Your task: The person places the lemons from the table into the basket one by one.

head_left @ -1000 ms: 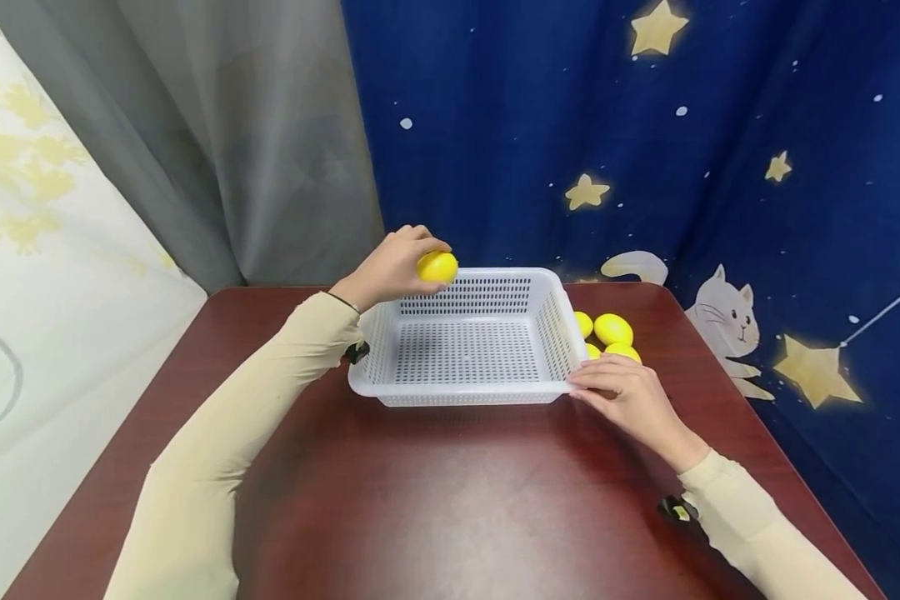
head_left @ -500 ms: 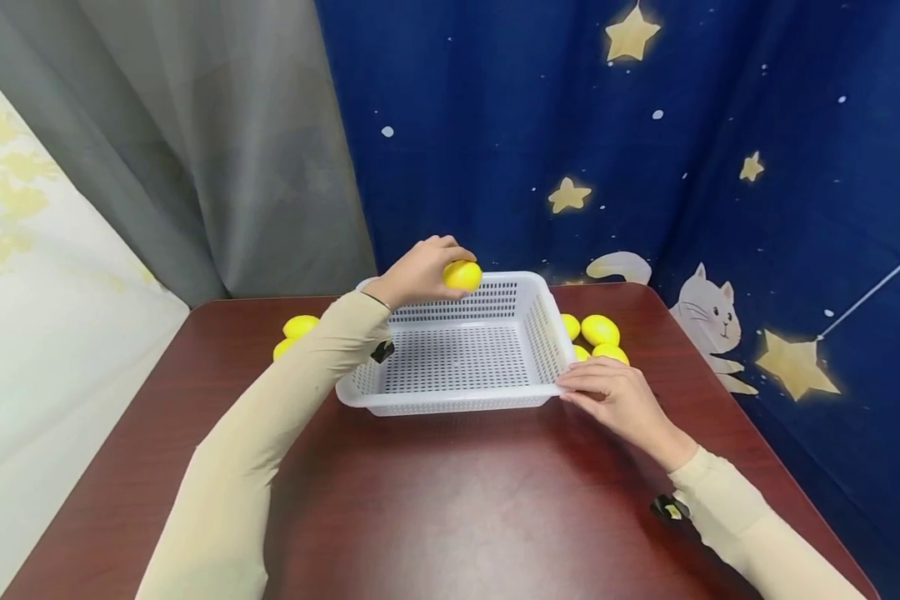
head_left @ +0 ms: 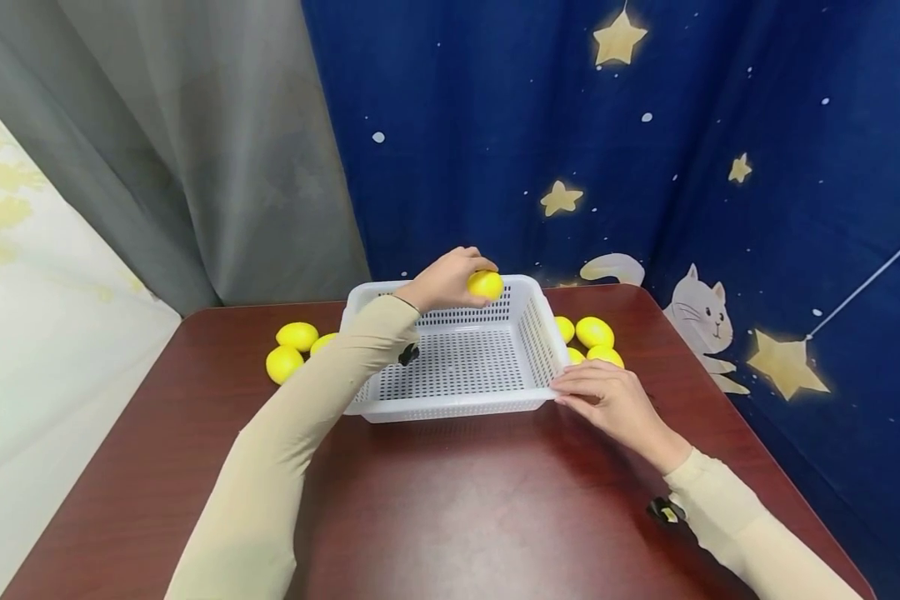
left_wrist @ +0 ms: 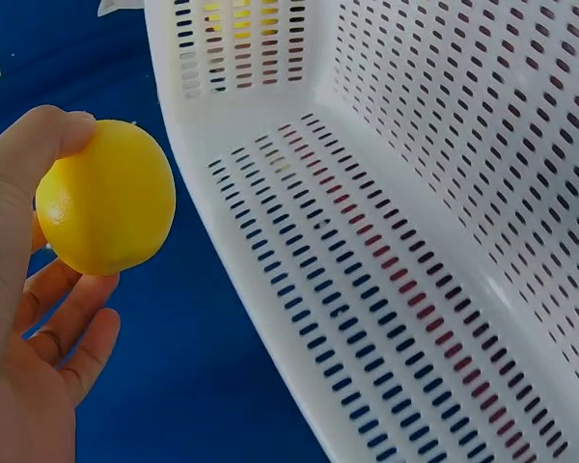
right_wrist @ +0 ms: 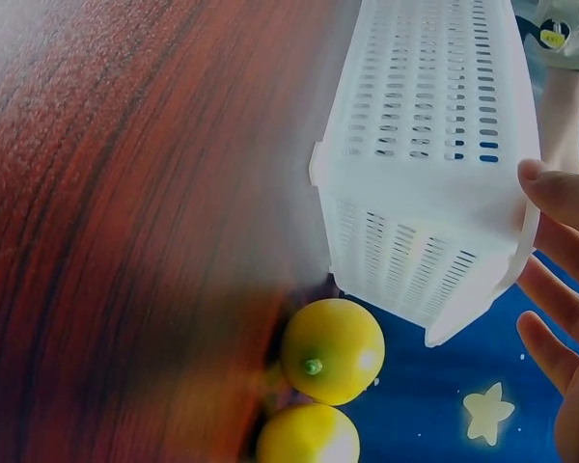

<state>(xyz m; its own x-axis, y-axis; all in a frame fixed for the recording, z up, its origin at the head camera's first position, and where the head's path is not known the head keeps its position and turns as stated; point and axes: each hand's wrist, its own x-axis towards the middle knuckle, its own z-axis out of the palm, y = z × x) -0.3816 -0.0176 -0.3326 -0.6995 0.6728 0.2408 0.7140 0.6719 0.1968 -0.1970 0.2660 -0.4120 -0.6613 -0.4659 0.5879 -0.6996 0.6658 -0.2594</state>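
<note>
In the head view my left hand [head_left: 447, 282] reaches across the white plastic basket [head_left: 450, 406] and grips a yellow lemon [head_left: 485, 286] above its far side. The left wrist view shows the thumb on top of this lemon [left_wrist: 106, 198] and fingers beneath, just outside the basket's slotted wall [left_wrist: 444, 125]. My right hand [head_left: 607, 398] pinches the rim at the near right corner. Thumb and fingers lie on either side of that rim [right_wrist: 529, 231] in the right wrist view. Nothing lies on the visible part of the basket's floor.
Several lemons [head_left: 595, 332] sit on the dark red table [head_left: 450, 500] against the basket's right side. More lemons [head_left: 284, 364] lie left of it, one partly behind the left sleeve [head_left: 337, 367]. A blue star-patterned curtain [head_left: 457, 125] hangs behind the table.
My left hand has carried the lemon rightward over the basket, uncovering the lemons on the left. The right hand keeps its hold on the corner. The head view has shifted slightly.
</note>
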